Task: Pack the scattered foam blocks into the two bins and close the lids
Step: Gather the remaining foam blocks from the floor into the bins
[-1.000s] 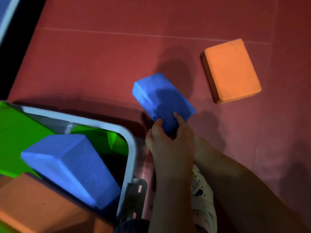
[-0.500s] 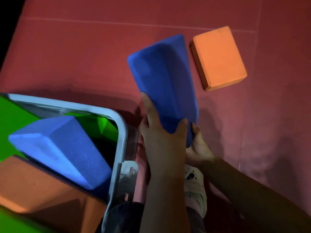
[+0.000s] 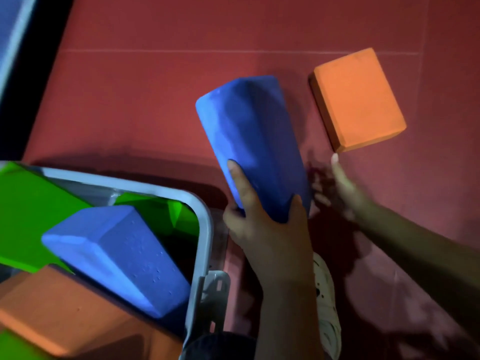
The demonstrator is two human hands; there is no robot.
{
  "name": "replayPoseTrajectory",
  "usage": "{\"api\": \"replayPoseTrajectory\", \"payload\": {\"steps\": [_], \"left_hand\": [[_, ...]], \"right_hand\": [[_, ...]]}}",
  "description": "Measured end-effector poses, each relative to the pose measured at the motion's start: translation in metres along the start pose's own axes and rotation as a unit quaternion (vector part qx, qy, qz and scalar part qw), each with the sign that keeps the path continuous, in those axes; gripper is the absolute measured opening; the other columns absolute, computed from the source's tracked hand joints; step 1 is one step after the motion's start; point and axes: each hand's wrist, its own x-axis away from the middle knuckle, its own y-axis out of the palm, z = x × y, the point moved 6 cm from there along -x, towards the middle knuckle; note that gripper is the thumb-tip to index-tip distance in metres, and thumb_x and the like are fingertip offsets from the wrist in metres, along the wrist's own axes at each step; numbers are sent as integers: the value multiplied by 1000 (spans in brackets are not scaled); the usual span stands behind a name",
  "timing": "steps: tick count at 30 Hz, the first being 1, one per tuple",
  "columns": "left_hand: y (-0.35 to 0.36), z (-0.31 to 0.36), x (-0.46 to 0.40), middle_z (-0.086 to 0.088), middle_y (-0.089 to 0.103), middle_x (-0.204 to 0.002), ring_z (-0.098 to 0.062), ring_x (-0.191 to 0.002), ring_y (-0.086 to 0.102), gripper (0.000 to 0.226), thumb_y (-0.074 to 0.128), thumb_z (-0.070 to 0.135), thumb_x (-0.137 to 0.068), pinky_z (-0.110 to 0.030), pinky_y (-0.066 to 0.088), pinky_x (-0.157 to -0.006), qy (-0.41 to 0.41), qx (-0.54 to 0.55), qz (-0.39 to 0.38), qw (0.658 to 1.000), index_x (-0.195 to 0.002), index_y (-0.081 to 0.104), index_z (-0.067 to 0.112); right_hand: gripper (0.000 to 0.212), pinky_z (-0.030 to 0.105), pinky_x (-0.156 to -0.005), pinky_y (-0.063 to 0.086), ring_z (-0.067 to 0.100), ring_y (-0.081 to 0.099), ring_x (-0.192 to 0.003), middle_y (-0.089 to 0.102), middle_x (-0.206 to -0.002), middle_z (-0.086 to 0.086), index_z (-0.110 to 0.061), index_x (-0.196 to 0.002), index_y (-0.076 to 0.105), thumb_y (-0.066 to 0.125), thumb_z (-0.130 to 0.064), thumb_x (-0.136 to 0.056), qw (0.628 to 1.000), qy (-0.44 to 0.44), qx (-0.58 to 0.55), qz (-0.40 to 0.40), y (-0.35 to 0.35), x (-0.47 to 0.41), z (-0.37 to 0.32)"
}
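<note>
Left hand [image 3: 262, 229] grip grasps the lower end of a blue foam block [image 3: 249, 141], thumb on its left face, lifted above the red floor mat [image 3: 155, 100] just right of the bin [image 3: 205, 229]. Right hand [image 3: 340, 185], blurred, fingers extended and released, fingertip just beside the orange block [image 3: 358, 102] corner. No readable writing. The bin, cut off at frame edge, holds blue, green, orange blocks.

Dim, saturated light; heavy shadows on the floor [image 3: 155, 105]; motion-blurred right hand [image 3: 337, 188].
</note>
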Motion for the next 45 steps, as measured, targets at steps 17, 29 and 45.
{"api": "replayPoseTrajectory", "payload": {"steps": [17, 29, 45], "left_hand": [[8, 3, -19, -8, 38, -112, -32, -114, 49, 107, 80, 29, -73, -30, 38, -93, -72, -8, -57, 996, -149, 6, 44], [10, 3, -15, -18, 43, -127, -32, -113, 49, 104, 78, 31, -76, -25, 34, -86, -81, -12, -79, 994, -149, 6, 46], [-14, 35, 13, -5, 33, -110, -33, -107, 48, 97, 73, 35, -81, -31, 38, -91, -40, -2, -64, 997, -147, 4, 52]], "right_hand": [[57, 60, -99, 25, 39, 40, -121, 43, -135, 9, -27, -127, 47, 53, -62, -83, 765, -205, 559, 246, -88, -34, -111], [95, 50, -80, 48, 28, 53, -102, 53, -117, 12, -10, -126, 46, 81, -62, -53, 946, 81, 185, 255, -151, -76, -92], [104, 44, -105, 40, 34, 46, -119, 34, -135, 16, -45, -142, 20, 81, -53, -57, 936, -137, 116, 303, -90, 4, -70]]}}
